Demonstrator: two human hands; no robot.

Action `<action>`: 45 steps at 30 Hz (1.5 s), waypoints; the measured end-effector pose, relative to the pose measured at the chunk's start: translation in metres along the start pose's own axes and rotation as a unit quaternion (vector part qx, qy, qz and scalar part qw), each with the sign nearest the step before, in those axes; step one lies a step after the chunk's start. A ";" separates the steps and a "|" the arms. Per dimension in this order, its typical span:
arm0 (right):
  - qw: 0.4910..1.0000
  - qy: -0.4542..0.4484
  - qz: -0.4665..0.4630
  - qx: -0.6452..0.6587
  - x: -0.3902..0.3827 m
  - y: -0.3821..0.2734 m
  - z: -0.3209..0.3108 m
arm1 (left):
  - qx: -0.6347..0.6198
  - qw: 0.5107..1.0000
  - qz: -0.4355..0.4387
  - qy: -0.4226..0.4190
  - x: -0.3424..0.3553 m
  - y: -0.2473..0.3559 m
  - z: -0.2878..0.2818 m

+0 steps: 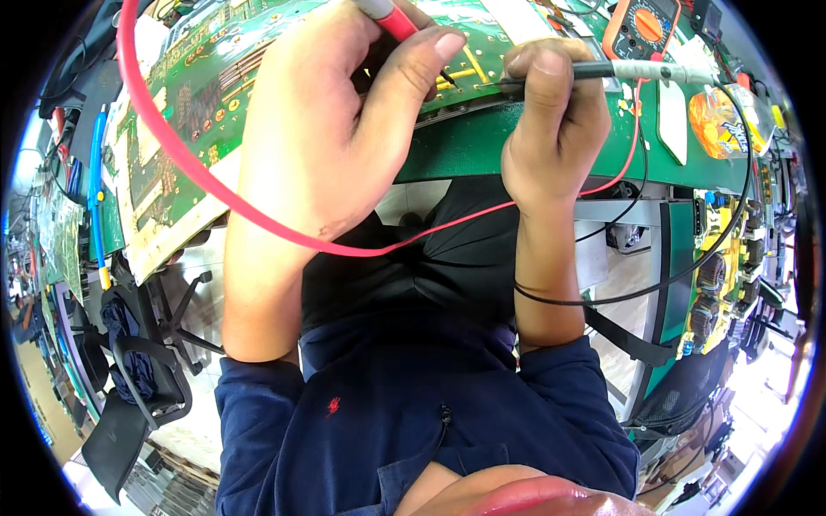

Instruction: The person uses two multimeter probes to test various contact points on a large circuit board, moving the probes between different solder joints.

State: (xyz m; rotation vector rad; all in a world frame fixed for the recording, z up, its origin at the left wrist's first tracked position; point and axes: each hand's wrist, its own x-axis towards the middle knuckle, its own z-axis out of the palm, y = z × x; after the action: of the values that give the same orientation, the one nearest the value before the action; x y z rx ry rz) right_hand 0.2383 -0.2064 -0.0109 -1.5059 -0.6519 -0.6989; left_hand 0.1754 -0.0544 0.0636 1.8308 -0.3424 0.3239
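My left hand (344,112) is closed around a red multimeter probe (397,21), whose dark tip slants down onto a large green circuit board (228,107). In my right hand (557,120) is a black multimeter probe (594,69), held nearly level between thumb and fingers. Its thin tip points left, close to the red probe's tip, over the board's near edge; whether either tip touches a contact is too small to tell. A red lead sweeps across my left forearm, and a black lead loops past my right forearm. Farther right lies an orange multimeter (644,30) with a dial.
The board rests on a green-topped bench (465,146). On the right are a white flat piece (671,120) and an orange snack packet (723,125). Electronic modules (714,275) stand lower right. An office chair (138,387) is at lower left, a blue rod-like tool (97,189) beside the board.
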 end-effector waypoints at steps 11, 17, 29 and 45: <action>0.995 0.021 0.038 0.089 -0.006 0.002 0.005 | -0.060 0.997 -0.046 0.029 0.003 -0.004 0.003; 0.990 0.008 0.058 0.132 -0.007 0.002 0.006 | 0.008 1.000 0.007 0.015 0.001 -0.024 -0.002; 0.996 -0.080 0.025 0.039 0.001 0.002 -0.011 | 0.038 0.994 -0.102 0.005 0.007 -0.004 0.002; 0.991 0.015 0.024 0.131 -0.004 0.005 0.003 | -0.100 0.994 -0.043 0.009 -0.001 -0.022 -0.006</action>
State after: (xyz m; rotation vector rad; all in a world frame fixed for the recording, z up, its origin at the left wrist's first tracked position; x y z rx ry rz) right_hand 0.2393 -0.2040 -0.0176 -1.2620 -0.6554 -0.5753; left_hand 0.1830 -0.0425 0.0454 1.6406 -0.2719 0.2375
